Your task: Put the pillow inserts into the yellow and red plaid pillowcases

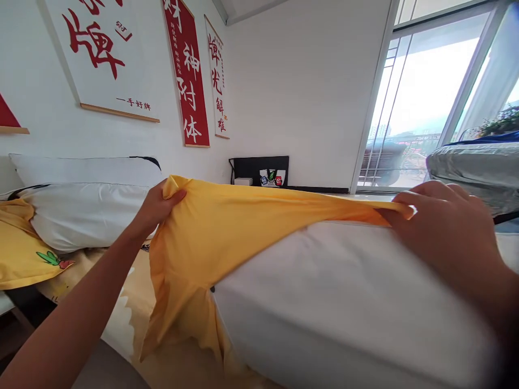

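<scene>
Both hands pinch the yellow sheet [227, 227]: left hand [156, 205] and right hand [441, 227] well apart, stretching its edge over the white mattress [344, 292]. Probably mid-fitting; next needs pulling the edge down over the corner.

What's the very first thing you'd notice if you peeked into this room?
The big bright yellow cloth sheet jumps out first, stretched across the middle between the left hand and the right hand, each pinching an edge above the thick white mattress. Next come the red and white hanging wall scrolls with large painted characters at the upper left, above the plump white pillows.
</scene>
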{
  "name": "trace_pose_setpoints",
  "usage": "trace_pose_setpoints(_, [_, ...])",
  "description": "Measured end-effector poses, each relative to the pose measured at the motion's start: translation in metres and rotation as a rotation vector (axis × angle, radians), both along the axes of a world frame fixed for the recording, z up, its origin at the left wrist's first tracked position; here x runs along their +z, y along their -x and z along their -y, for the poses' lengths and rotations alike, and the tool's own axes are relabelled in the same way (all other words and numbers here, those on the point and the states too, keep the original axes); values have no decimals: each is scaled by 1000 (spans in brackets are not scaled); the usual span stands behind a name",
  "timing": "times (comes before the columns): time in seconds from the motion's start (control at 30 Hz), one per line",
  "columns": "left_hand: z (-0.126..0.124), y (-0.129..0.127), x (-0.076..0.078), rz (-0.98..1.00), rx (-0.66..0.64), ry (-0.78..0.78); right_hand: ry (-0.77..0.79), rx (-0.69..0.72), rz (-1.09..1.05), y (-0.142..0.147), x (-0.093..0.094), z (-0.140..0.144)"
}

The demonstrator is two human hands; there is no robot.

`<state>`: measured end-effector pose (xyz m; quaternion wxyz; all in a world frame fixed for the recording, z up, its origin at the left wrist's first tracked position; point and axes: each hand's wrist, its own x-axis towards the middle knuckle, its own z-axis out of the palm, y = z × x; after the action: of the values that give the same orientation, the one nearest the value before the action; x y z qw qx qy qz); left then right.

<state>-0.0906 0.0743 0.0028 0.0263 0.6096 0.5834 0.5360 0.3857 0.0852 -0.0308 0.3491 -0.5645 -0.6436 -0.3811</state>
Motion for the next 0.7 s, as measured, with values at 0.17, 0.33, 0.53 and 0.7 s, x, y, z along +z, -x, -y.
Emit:
trace_pose_setpoints(0.17, [3, -50, -68, -452, 288, -446, 203, 2, 50, 12, -46, -22])
trace_pose_setpoints(0.33, [37, -119, -191, -1014, -332, -462, 598, 152, -6, 5, -103, -59])
trace_pose_setpoints(0.53, [1, -134, -210, -879, -264, -153, 848, 79, -9, 0, -140, -91])
trace_pose_setpoints(0.7, [7, -123, -192, -1150, -315, -61, 467, 270, 262, 17, -175, -18])
